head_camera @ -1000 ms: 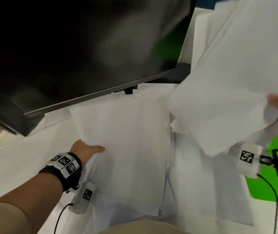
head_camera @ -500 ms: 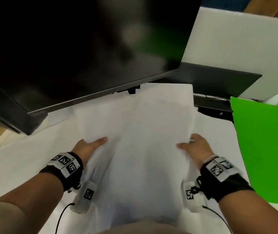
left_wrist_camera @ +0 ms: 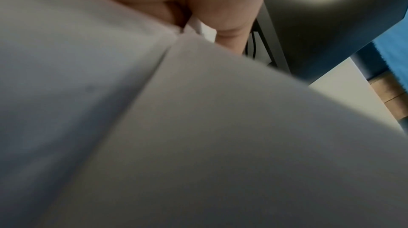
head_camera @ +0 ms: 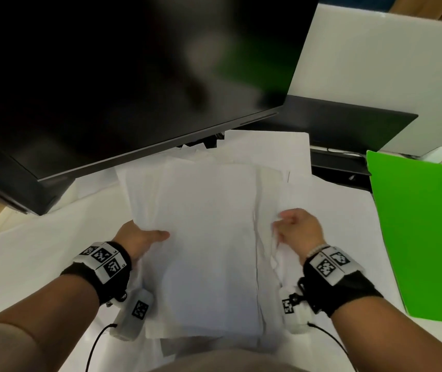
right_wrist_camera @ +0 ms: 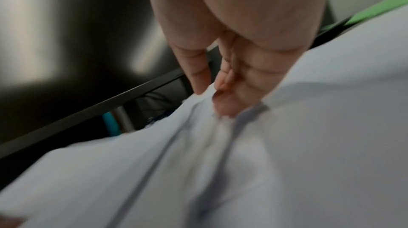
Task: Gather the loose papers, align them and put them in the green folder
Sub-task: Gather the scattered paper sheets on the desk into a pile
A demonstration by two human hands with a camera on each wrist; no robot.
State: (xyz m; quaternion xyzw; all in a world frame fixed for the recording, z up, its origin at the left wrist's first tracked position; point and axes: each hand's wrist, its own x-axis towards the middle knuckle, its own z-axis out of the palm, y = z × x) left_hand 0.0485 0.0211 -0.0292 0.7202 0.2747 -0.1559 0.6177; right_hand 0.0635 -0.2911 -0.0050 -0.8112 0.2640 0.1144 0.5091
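Note:
A loose stack of white papers (head_camera: pixel 209 237) lies in front of me on the white table, its sheets fanned out unevenly. My left hand (head_camera: pixel 144 237) holds the stack's left edge, thumb on top and fingers hidden beneath. My right hand (head_camera: pixel 295 229) pinches the crumpled right edges of the sheets. In the right wrist view the fingers (right_wrist_camera: pixel 229 81) and thumb close on the wrinkled papers (right_wrist_camera: pixel 243 162). The left wrist view is mostly filled by blurred papers (left_wrist_camera: pixel 198 127) under my left hand (left_wrist_camera: pixel 198 4). The green folder (head_camera: pixel 415 232) lies flat at the right.
A large dark monitor (head_camera: pixel 123 76) hangs over the far edge of the papers. A white board (head_camera: pixel 381 76) and a black base (head_camera: pixel 348 119) stand behind the folder. The white table (head_camera: pixel 26 251) extends to the left.
My right hand brought its raised sheets down onto the pile one second ago, then shifted to pinching the pile's right edge. The stack now sits more gathered. The left hand stays at the left edge.

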